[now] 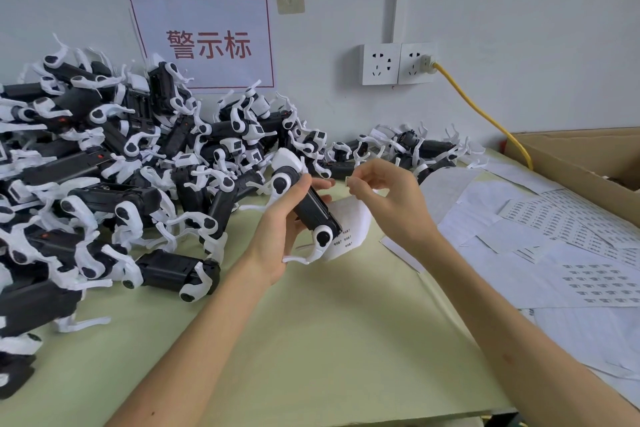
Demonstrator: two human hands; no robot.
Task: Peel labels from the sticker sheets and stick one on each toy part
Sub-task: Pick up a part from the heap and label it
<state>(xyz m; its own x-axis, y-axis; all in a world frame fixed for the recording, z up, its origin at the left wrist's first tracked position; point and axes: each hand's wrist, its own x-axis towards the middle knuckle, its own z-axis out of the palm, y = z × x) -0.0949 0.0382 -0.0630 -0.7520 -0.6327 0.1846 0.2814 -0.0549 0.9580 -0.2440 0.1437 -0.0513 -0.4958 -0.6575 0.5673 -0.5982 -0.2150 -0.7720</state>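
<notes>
At centre frame, above the green bench (pixel 311 340), the left hand (pixel 273 243) grips a black-and-white toy part (pixel 313 208), fingers curled round its body. A small sticker sheet (pixel 353 222) pokes out beneath it, seemingly held by the same hand. The right hand (pixel 391 204) pinches a tiny label (pixel 347 179) between thumb and forefinger, just right of the toy part, not touching it. Loose sheets (pixel 554 236) cover the bench at right; a pile of toy parts (pixel 121 166) fills the left.
</notes>
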